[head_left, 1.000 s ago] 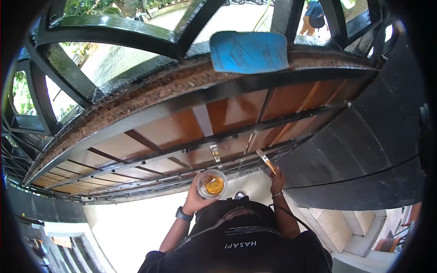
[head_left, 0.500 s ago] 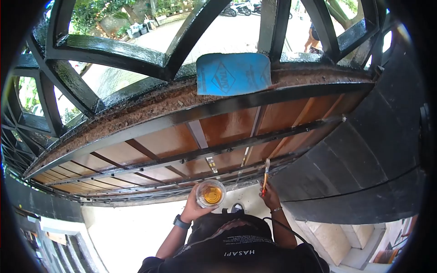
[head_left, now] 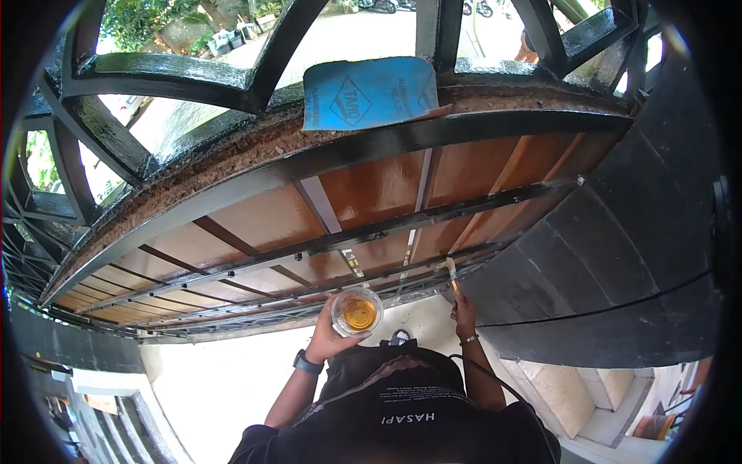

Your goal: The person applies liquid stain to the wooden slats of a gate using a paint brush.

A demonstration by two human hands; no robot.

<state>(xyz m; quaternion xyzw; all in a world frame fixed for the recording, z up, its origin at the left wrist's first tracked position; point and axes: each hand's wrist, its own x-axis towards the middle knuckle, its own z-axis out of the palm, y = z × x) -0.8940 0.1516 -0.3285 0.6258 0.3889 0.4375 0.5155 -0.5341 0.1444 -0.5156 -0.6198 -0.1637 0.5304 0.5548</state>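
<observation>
My left hand (head_left: 329,334) is wrapped round a clear plastic cup (head_left: 357,312) with amber liquid in it. My right hand (head_left: 464,313) grips a paintbrush (head_left: 454,280) by its handle, with the bristles pointing up toward the lower edge of the panelled gate. That gate has glossy brown wooden panels (head_left: 375,185) set in a black metal frame (head_left: 255,182). A blue sheet of sandpaper (head_left: 369,93) lies on the dirty ledge above the panels.
Black metal lattice (head_left: 170,81) rises beyond the ledge. A dark curved wall (head_left: 618,247) stands at the right, with a cable across it. Pale steps (head_left: 568,398) are at the lower right. Part of a person (head_left: 527,50) shows outside the lattice.
The view has shifted, so the sandpaper and gate appear higher and further left. My right hand and the brush have risen slightly relative to my body. My left hand still holds the cup.
</observation>
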